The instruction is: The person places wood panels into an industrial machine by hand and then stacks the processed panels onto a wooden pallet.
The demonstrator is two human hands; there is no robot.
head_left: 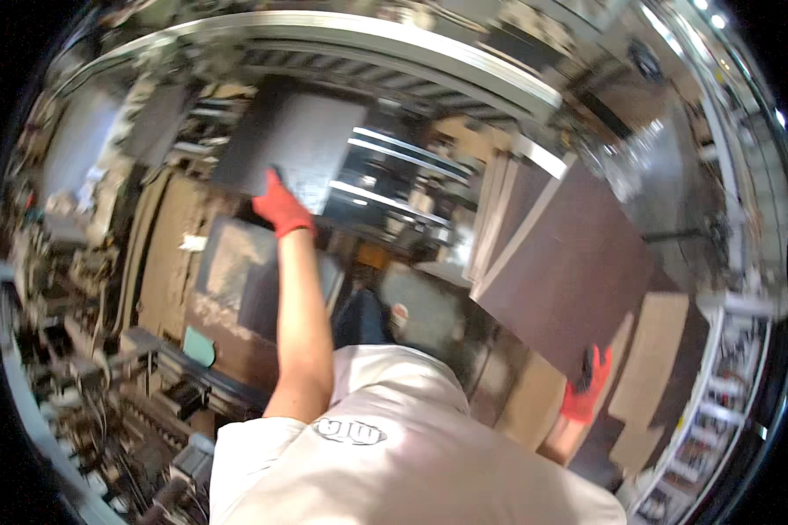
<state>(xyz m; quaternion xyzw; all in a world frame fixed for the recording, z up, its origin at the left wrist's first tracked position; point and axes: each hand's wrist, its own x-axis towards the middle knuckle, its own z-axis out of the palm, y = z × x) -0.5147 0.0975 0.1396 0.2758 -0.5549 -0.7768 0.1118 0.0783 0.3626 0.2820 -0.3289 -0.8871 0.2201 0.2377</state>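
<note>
My left hand [283, 208], in a red glove with dark fingertips, lies on the near edge of a dark, shiny flat panel [311, 131] on the machine bed. At least one finger stretches forward onto its surface. To the right, a large brown panel [578, 254] is tilted over a stack of similar boards [499, 210]. My right hand [589, 385], in a red glove with a dark palm, is closed at that panel's near corner. Part of its grip is hidden, and the picture is somewhat blurred.
A metal beam [394, 35] curves across the far side. Bright rails [403, 153] lie beside the dark panel. Machinery [87, 385] crowds the left, near a dark-framed screen [245, 271]. Tan board pieces [652, 350] and a white-framed rack [718, 402] stand at right.
</note>
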